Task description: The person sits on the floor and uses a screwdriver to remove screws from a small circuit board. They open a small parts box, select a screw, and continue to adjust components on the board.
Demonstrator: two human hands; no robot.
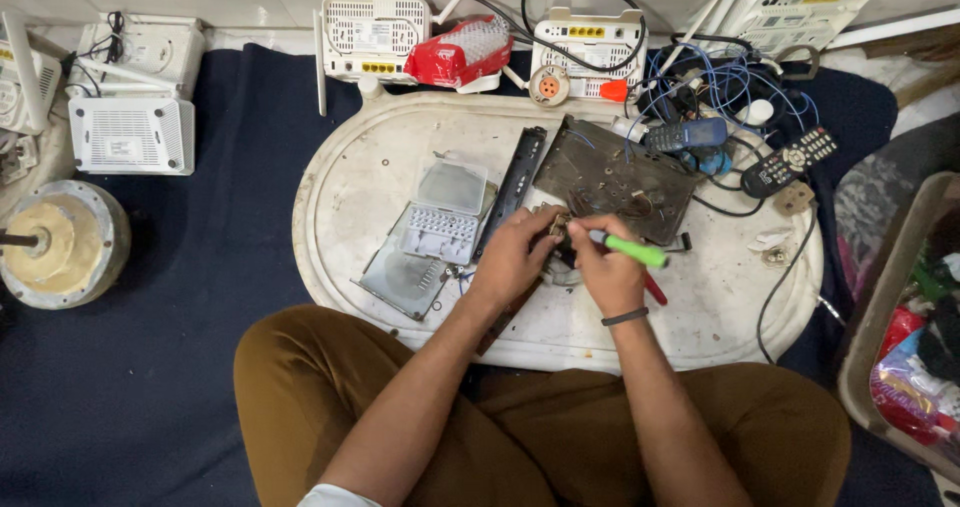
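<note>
left hand [513, 257] pinches a small dark part [556, 229] over the white tray [340, 182]; right hand [607, 267] grips a green-handled screwdriver [632, 250], tip at the part. risk: tip slips and jabs fingers, or the part drops among the clutter.

Scuffed white plastic tray [340, 217] – tarnished metal plate [615, 177] – matt navy cloth [200, 297]

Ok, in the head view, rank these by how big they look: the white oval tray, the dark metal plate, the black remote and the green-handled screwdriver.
Largest to smallest:
1. White oval tray, far the biggest.
2. Dark metal plate.
3. Black remote.
4. Green-handled screwdriver, partly hidden in the right hand, so its rank against the remote is unsure.
</note>
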